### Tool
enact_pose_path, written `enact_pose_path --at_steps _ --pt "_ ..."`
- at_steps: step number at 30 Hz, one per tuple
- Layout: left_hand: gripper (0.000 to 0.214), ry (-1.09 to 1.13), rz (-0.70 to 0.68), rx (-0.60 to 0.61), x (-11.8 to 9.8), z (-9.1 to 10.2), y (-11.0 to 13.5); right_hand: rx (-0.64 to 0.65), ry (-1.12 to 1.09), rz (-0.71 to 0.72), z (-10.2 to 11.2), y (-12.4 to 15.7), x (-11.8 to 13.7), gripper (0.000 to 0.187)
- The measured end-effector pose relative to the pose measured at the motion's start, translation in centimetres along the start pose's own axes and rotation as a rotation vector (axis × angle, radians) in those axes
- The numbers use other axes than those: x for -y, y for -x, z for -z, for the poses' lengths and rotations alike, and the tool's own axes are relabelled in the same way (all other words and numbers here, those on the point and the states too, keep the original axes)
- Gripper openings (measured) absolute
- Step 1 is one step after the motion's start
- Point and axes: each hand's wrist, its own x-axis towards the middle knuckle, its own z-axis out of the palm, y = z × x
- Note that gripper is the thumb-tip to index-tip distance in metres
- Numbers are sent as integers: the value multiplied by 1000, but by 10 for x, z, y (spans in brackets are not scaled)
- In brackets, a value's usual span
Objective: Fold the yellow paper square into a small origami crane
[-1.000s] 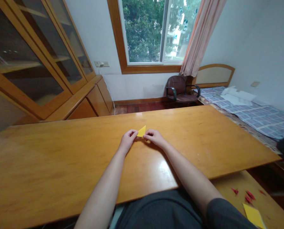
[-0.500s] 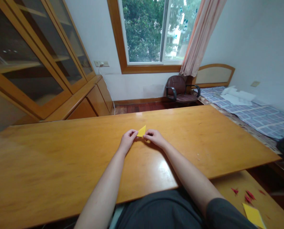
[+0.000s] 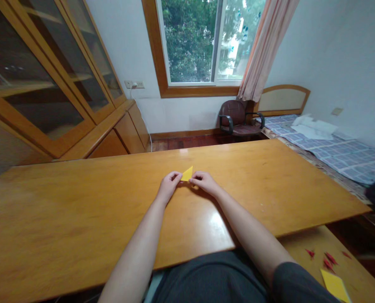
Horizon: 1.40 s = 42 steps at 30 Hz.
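Observation:
A small folded piece of yellow paper (image 3: pixel 187 174), with a pointed upper right corner, is held just over the wooden table (image 3: pixel 89 210). My left hand (image 3: pixel 169 184) pinches its left edge between thumb and fingers. At the lower right edge, my right hand (image 3: pixel 204 182) grips the same paper with thumb and fingertips. Both hands are closed, close together near the middle of the table. The underside of the paper and the curled fingers are partly hidden.
On a lower surface (image 3: pixel 296 248) at the bottom right lie several small red folded pieces (image 3: pixel 330 258) and a yellow paper stack (image 3: pixel 335 284). Past the table stand a brown armchair (image 3: pixel 236 120), a glass-door cabinet (image 3: pixel 89 113) and a bed (image 3: pixel 326 147).

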Motion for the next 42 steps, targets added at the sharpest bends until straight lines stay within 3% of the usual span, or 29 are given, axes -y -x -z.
enact_pose_path --at_steps 32,42 --pt "34 -52 -35 -7 7 3 -3 0 4 9 0 -1 -1 22" --pt "38 20 5 -9 -1 0 0 -32 -74 4 0 -1 -2 26"
